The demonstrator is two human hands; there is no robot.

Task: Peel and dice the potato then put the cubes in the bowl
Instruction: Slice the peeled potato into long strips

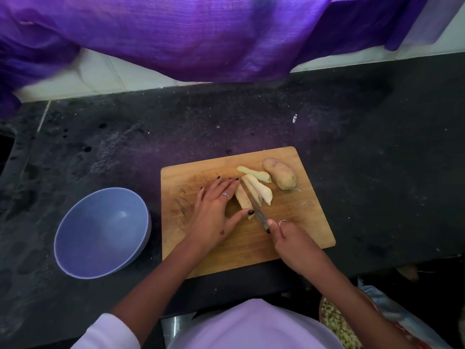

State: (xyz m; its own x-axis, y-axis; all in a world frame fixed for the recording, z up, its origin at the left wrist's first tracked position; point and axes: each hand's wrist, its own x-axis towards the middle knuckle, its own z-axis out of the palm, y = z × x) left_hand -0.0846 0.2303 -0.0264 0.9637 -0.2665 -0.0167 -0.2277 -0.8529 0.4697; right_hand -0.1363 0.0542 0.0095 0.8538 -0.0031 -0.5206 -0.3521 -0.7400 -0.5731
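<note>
Nearest the camera, a pale sleeve (113, 331) and two bare forearms reached forward over the dark surface (377, 172). The right hand (293, 244) was clenched around the handle of a knife (254, 206), index finger laid along its top; the blade ran from that grip up and to the left, across the cut potato. The left hand (215, 210) lay flat with fingers straight, pressing on a potato piece (242, 199) beside the blade, the thumb extended toward the knife and touching the near end of the piece. Both hands worked over a wooden cutting board (302, 222). The long axis of the pressed piece ran roughly parallel to the blade, so the current cut appeared to be a lengthwise one; dicing would call for crosswise cuts afterward. On the far side of the blade lay several peeled slices (260, 188), leaning on one another, with one more slice (254, 173) just beyond them. At the far right of the board rested a second potato (279, 173), apparently still in its skin and touching that farthest slice. The left hand was the nearer one to the blue bowl (100, 233), which stood on the surface just left of the board and held no cubes. By judgement the task was in its early cutting stage. Farthest away, a purple cloth (201, 34) hung over the rear edge of the surface.
</note>
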